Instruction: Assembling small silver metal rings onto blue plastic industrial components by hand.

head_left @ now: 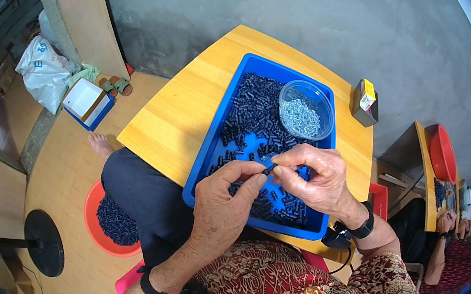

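Over the blue tray (295, 232), my left hand (223, 201) pinches a small black plastic piece (269, 169) between thumb and forefinger. My right hand (317, 179) meets it from the other side, thumb and forefinger closed at the piece's end. Whether a tiny metal part is also between the right fingertips is too small to tell. Many loose black pieces (251, 106) fill the tray, heaped at the far side and scattered thinly under my hands. A clear round tub (307, 110) of small silvery metal parts sits inside the tray at its right.
The tray rests on a yellow wooden table (183, 115). A small dark box with a yellow packet (365, 103) stands at the table's right edge. A red basin (95, 227) of black pieces is on the floor at left. At far right a co-worker's hands (448, 222) are at another table.
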